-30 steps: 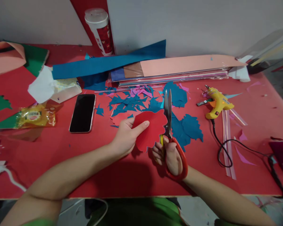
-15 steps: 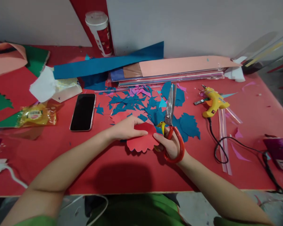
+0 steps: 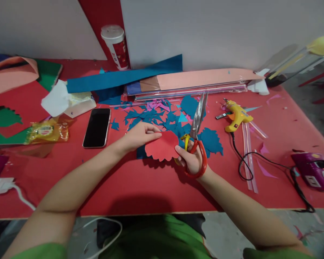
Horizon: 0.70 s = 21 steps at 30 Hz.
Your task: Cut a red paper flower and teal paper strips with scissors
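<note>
A coral-red paper cutout (image 3: pixel 162 146) with a scalloped lower edge is held up above the table between both hands. My left hand (image 3: pixel 143 136) pinches its upper left edge, thumb on top. My right hand (image 3: pixel 190 158) grips a pair of scissors (image 3: pixel 199 117) by the red and yellow handles, blades pointing up and away. The thumb of that hand also presses on the cutout's right edge. Blue paper scraps (image 3: pixel 148 116) lie just beyond the hands, and a blue jagged-edged cutout (image 3: pixel 211 140) rests to the right of the scissors.
A smartphone (image 3: pixel 97 128) lies left of the scraps. To the right are a yellow glue gun (image 3: pixel 239 116) with a black cord, clear glue sticks (image 3: pixel 248 158) and a purple power strip (image 3: pixel 311 169). Packs of coloured sheets (image 3: pixel 189 87) and a paper cup (image 3: pixel 116 46) stand at the back.
The red cutout has turned slightly and shifted up in view. My left thumb has moved from its middle to its upper left edge. The scissors tilt more to the right.
</note>
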Motion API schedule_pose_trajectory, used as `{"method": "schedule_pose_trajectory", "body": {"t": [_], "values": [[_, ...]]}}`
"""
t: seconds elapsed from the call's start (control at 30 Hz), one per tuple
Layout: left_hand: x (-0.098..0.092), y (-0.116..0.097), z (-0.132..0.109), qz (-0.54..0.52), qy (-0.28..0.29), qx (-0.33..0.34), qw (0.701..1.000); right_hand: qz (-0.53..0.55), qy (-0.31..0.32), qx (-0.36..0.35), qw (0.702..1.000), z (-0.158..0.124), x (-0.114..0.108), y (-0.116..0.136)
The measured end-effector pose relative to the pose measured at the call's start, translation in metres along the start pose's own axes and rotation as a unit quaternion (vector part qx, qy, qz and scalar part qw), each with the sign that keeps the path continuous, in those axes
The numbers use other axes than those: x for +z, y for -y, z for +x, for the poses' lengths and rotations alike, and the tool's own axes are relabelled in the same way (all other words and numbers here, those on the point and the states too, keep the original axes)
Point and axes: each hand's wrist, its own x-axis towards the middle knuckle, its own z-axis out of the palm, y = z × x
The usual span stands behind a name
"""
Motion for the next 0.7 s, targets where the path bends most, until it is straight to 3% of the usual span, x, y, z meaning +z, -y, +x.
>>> {"method": "schedule_pose_trajectory", "body": {"t": [0.1, 0.17, 0.27, 0.33, 0.37, 0.43, 0.7], "values": [[0.000, 0.006, 0.005, -0.118, -0.083, -0.003, 0.990, 0.026, -0.039, -0.027, 0.999, 0.002, 0.000, 0.002], [0.002, 0.011, 0.007, -0.211, -0.087, -0.014, 0.974, 0.044, -0.060, -0.048, 0.996, 0.004, 0.000, 0.003], [0.013, 0.019, 0.004, -0.246, 0.008, -0.034, 0.969, 0.054, -0.079, -0.078, 0.992, 0.005, -0.001, 0.001], [0.023, 0.023, -0.002, -0.219, 0.101, -0.066, 0.968, 0.036, -0.088, -0.095, 0.991, 0.006, -0.001, -0.002], [0.029, 0.025, -0.005, -0.179, 0.176, -0.074, 0.965, 0.021, -0.092, -0.104, 0.990, 0.006, -0.001, -0.003], [0.039, 0.027, -0.011, -0.139, 0.241, -0.053, 0.959, -0.003, -0.094, -0.121, 0.988, 0.005, -0.001, -0.006], [0.057, 0.026, -0.020, -0.116, 0.141, -0.015, 0.983, -0.056, -0.075, -0.129, 0.987, -0.003, 0.006, -0.010]]}}
